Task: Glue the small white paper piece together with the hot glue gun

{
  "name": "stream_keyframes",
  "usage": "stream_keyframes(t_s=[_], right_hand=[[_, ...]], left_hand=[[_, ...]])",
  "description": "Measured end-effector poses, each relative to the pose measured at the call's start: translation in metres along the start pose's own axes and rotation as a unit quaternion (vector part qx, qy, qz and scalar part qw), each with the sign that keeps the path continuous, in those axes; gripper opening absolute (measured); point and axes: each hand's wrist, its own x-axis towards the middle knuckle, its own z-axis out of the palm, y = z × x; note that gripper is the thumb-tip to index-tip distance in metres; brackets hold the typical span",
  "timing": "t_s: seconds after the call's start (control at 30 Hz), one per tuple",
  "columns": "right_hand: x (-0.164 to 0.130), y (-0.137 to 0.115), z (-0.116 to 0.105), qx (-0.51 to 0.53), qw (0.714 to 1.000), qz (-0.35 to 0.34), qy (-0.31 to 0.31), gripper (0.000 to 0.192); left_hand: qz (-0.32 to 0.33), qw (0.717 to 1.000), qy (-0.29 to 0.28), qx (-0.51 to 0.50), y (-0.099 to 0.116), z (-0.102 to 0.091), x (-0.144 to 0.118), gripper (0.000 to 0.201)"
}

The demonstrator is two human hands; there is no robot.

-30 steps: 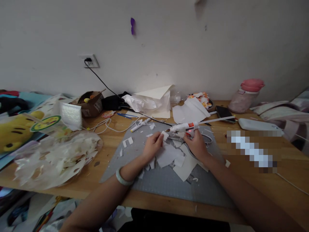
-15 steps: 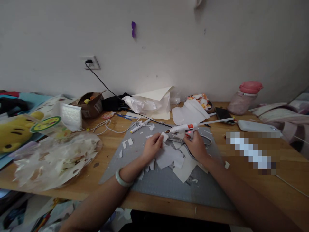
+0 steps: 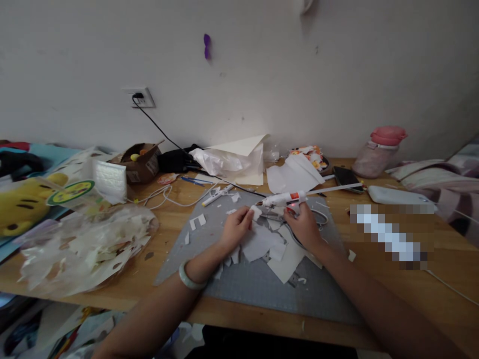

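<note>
My left hand (image 3: 238, 227) pinches a small white piece of paper (image 3: 256, 213) between thumb and fingers. Wrapped round the handle of a white hot glue gun (image 3: 283, 199), my right hand (image 3: 304, 224) is closed. The gun lies level, its nozzle pointing left, right by the white piece; whether they touch I cannot tell. A long glue stick (image 3: 335, 188) juts from its back, and a small red light glows near the handle. Below the hands, cut paper scraps (image 3: 262, 243) lie on a grey cutting mat (image 3: 258, 289). Scissors, partly hidden, lie behind my right hand.
A clear plastic bag (image 3: 86, 259) of scraps is on the left, near a yellow plush toy (image 3: 26, 207). A cardboard box (image 3: 140, 162) stands at the back. On the right are a pink-lidded bottle (image 3: 379, 152) and a phone (image 3: 347, 178). A black cord (image 3: 160, 130) runs to the wall socket.
Hardly anything differs. The glue gun's nozzle and the small white piece have shifted very slightly; both hands keep their grips.
</note>
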Motion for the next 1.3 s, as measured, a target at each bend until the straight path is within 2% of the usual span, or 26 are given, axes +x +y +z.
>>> stream_keyframes(t_s=[1.3], right_hand=[[-0.0011, -0.0034, -0.002, -0.012, 1.0, -0.014, 0.0, 0.016]], left_hand=[[-0.012, 1.0, 0.007, 0.02, 0.0007, 0.0009, 0.0006, 0.034]])
